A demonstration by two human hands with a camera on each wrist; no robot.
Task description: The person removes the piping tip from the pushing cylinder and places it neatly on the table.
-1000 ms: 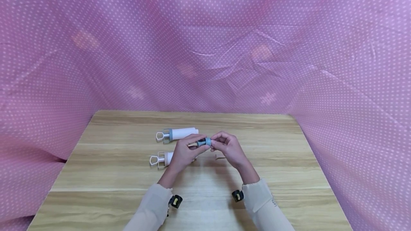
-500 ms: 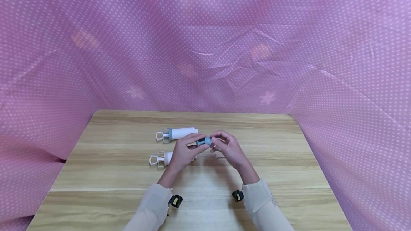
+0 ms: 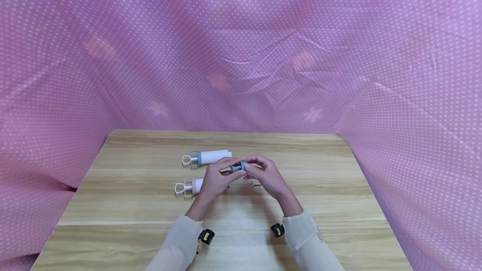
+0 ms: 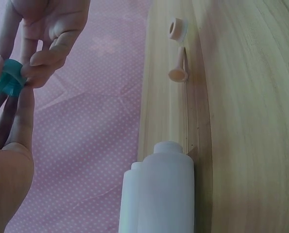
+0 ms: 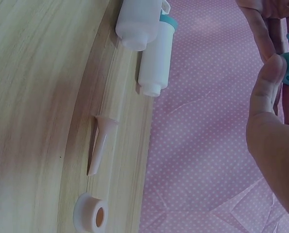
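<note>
Above the table, both hands meet at a small teal nozzle with a ring cap (image 3: 237, 167). My left hand (image 3: 214, 181) holds its narrow end between thumb and fingers. From the other side, my right hand (image 3: 272, 177) pinches the ring end with thumb and fingertips. The left wrist view shows the teal ring (image 4: 12, 76) with the narrow tube sticking out; fingers hide part of it. Two white syringe-like barrels with plunger handles lie nearby: one with a teal collar (image 3: 214, 157), one with a pale pink collar (image 3: 196, 186), partly behind my left hand.
A pale pink nozzle (image 5: 103, 143) and a pale pink ring cap (image 5: 90, 213) lie on the wooden table (image 3: 324, 221) below my right hand. Pink dotted cloth (image 3: 241, 53) hangs behind and at both sides of the table.
My right fingers have shifted slightly left and closer around the ring end of the teal piece. My left hand has stayed almost still, and the barrels have not moved.
</note>
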